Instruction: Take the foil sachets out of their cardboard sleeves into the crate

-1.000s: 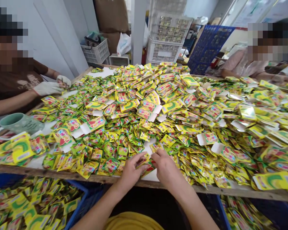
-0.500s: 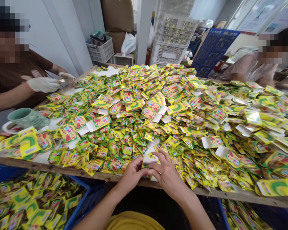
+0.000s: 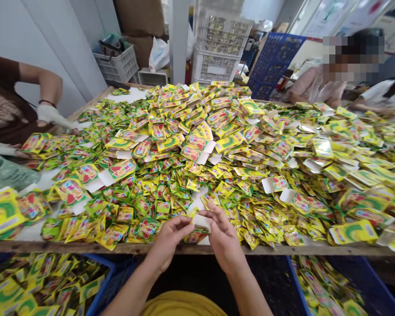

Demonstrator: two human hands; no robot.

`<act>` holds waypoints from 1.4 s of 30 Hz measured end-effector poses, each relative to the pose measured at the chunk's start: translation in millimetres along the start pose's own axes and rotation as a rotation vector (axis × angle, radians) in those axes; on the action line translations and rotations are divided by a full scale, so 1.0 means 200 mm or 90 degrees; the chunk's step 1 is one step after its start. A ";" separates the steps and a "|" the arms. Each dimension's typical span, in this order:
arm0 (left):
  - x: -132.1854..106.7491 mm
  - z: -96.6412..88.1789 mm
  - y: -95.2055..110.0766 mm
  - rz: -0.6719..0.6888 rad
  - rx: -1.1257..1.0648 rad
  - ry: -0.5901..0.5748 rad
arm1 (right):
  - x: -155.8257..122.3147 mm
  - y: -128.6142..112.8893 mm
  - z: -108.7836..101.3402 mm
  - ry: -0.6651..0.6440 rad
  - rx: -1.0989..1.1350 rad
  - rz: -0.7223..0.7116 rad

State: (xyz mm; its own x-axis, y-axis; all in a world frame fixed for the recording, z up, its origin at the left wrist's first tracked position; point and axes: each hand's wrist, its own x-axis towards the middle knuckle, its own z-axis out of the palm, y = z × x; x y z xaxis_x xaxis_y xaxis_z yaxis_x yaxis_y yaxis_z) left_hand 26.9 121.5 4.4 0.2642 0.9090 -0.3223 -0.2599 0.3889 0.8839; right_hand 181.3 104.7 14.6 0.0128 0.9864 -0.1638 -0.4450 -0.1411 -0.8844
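Observation:
My left hand [image 3: 169,239] and my right hand [image 3: 221,235] meet at the near edge of the wooden table [image 3: 270,250]. Both pinch a small carton [image 3: 200,221] with a white flap, held just above the table. A heap of yellow and green sachets [image 3: 158,197] lies right behind my hands. Flat and folded yellow cartons [image 3: 197,145] are mixed through the heap across the whole table.
A blue crate [image 3: 95,281] of filled cartons stands below the table at left, another [image 3: 325,285] at right. A green mug [image 3: 6,173] sits at the left edge. A gloved person [image 3: 49,116] works at left, another person [image 3: 319,83] at far right. White crates [image 3: 217,48] stand behind.
My hands lifted the small carton off the pile and drew it a little toward me. The view swung left and down. The gloved person's hands moved apart.

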 end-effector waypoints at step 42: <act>0.08 -0.11 0.00 0.472 0.361 -0.120 | 0.06 -0.04 -0.11 -0.094 -0.388 -0.131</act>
State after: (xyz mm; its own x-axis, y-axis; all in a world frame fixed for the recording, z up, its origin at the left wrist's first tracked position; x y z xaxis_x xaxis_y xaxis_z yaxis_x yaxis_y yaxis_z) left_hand 11.5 140.4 -7.4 0.3710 0.8365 0.4033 0.0544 -0.4531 0.8898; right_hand 203.7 116.1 9.8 -0.0995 0.9934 0.0579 0.1406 0.0716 -0.9875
